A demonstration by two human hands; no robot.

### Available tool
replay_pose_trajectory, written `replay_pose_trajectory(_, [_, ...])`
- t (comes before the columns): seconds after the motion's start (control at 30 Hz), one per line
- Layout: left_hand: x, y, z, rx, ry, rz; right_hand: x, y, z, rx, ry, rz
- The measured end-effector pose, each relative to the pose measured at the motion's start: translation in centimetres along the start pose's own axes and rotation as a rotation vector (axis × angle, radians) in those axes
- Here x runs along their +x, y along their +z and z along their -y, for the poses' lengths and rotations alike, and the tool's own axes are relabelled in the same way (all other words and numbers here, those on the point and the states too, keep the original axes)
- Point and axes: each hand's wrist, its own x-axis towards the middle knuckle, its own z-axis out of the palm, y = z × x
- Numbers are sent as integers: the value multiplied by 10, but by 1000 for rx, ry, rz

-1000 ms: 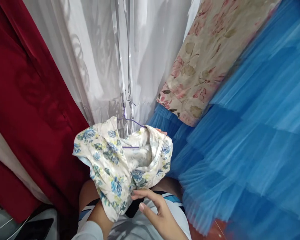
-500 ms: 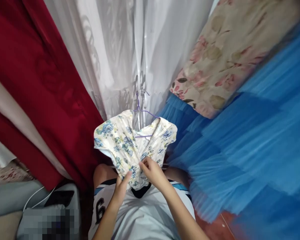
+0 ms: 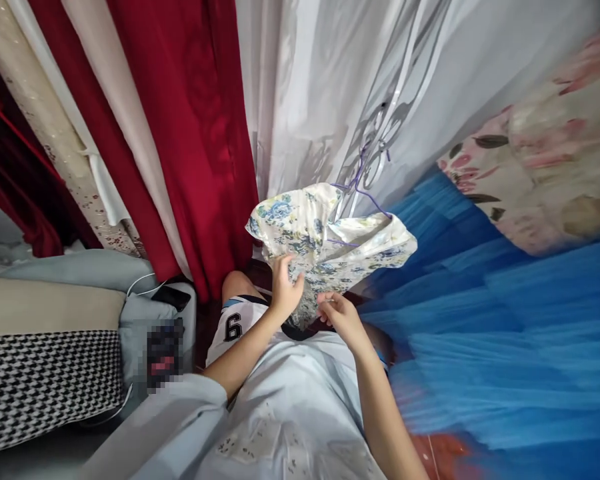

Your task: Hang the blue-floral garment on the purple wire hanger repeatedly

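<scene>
A white top with blue and yellow flowers (image 3: 300, 217) hangs on a thin purple hanger (image 3: 374, 200) in front of my lap. Its neckline gapes, and its lower part narrows between my hands. My left hand (image 3: 286, 288) lies against the front of the top at its left side, thumb and fingers apart. By the lower right side of the top, my right hand (image 3: 341, 317) has its fingers curled and the tips pressed together. Whether cloth or something small sits in that pinch cannot be made out.
Behind the top hang a red curtain-like cloth (image 3: 185, 133), white sheer fabric (image 3: 310, 100), blue tulle (image 3: 495, 320) and a pink-flowered cloth (image 3: 555, 160). At left is a grey seat with a houndstooth cushion (image 3: 50, 380), a dark phone (image 3: 171, 297) and a white cable.
The view has swung left, showing more of the seat. My left hand has gone higher on the top and spread its fingers. My right hand has shifted from its front to its lower right side.
</scene>
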Motion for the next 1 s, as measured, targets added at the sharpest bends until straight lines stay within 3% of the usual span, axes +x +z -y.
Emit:
replay_pose_trajectory(0.07, [18,21,8,11,8,116,0,2,-7,-16,20,17])
replay_pose_trajectory(0.23, [33,71,29,-21,-159,189,0,1,-13,-49,10,39])
replay_pose_trajectory(0.4, [21,88,36,-40,-184,177,5,5,-16,-40,-17,27])
replay_pose_trajectory(0.67, [27,81,32,-62,-157,205,6,13,-44,42,-74,-34])
replay_pose_trajectory(0.87, [-10,40,6,-64,-55,383,15,13,-34,95,-158,-231])
replay_pose_trajectory(1.0, [-30,17,-13,21,88,384,20,15,-22,-21,-236,-296])
